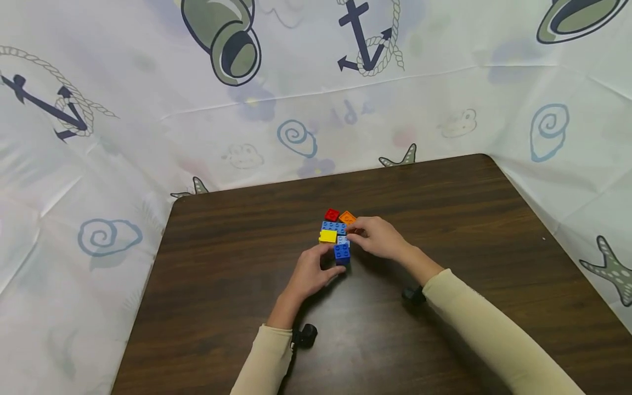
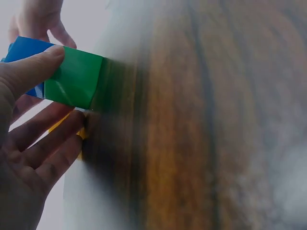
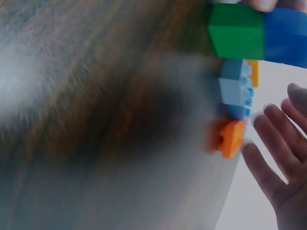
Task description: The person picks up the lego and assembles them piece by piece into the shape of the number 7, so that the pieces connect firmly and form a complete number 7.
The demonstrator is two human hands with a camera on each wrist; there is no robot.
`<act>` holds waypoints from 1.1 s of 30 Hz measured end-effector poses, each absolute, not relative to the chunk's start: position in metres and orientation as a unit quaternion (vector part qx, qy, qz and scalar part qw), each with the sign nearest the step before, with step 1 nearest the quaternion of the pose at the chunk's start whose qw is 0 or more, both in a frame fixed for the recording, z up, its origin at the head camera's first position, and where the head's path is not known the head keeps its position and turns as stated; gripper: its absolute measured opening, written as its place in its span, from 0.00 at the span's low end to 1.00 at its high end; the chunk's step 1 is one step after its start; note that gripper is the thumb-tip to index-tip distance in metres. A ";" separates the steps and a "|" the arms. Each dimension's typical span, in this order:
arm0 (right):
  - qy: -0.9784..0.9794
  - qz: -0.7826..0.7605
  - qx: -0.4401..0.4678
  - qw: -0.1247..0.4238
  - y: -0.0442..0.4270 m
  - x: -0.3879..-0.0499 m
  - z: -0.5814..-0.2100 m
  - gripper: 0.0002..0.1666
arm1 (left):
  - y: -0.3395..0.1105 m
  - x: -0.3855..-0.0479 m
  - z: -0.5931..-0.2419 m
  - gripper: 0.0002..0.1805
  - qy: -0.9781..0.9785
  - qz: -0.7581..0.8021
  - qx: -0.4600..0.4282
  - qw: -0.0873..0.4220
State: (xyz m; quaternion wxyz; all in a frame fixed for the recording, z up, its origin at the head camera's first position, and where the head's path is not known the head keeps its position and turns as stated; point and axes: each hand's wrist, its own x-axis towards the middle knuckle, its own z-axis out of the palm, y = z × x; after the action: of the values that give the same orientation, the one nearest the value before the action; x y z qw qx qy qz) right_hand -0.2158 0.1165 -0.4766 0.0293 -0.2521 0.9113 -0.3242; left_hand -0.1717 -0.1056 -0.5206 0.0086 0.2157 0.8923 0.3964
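My left hand [image 1: 308,272] grips a dark blue brick [image 1: 342,253] joined to a green brick [image 2: 74,76], its thumb across them in the left wrist view. Over to the right, my right hand [image 1: 379,238] hovers beside the bricks with fingers spread and nothing between them, as the right wrist view shows. Just behind the dark blue brick is a light blue brick [image 3: 231,91]. A yellow brick [image 1: 328,236] lies left of it, near the left fingers. Farther back is a medium blue brick [image 1: 331,226] with studs up.
A red brick [image 1: 332,214] and an orange brick [image 1: 348,217] lie at the back of the cluster. The dark wooden table [image 1: 237,247] meets a patterned white cloth [image 1: 434,93] behind. Wrist cameras [image 1: 308,336] sit under both forearms.
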 end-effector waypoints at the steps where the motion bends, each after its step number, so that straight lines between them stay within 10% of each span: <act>1: 0.915 -0.311 -0.255 0.022 0.114 -0.217 -0.479 0.15 | -0.105 -0.172 -0.520 0.29 0.892 0.397 0.215 0.009; 15: 0.927 -0.202 -0.315 -0.035 0.089 -0.229 -0.500 0.26 | -0.102 -0.169 -0.521 0.26 0.851 0.471 0.224 -0.061; 33: 0.930 -0.246 -0.271 -0.021 0.092 -0.229 -0.504 0.23 | -0.104 -0.169 -0.518 0.23 0.852 0.480 0.206 -0.029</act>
State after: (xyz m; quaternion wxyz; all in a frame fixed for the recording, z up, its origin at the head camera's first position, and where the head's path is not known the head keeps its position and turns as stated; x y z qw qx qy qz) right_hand -0.2287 0.0920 -0.5036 -0.0209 -0.2710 0.9304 -0.2460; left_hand -0.1692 -0.1038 -0.5185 -0.0288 0.2056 0.8523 0.4801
